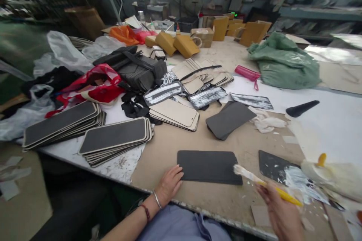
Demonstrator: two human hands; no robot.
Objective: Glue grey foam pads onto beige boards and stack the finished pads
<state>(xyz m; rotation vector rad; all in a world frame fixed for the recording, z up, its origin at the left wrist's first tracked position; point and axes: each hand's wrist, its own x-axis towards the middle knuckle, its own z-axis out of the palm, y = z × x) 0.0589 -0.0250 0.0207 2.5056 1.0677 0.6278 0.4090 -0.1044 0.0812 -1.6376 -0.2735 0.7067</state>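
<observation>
Evidently thin and fairly stiff, the dark grey, round-cornered rectangular panel (209,165) lies flat on the brown sheet (158,150) near the table's front edge, and it should handle as something light, best held down or lifted by its edges. The left hand (169,183) is loosely spread, fingertips resting on the panel's left end without gripping, while the right hand (278,205) is closed around a yellow-handled brush (250,174), its whitened bristles at the panel's right edge. No brand, label or writing is readable.
</observation>
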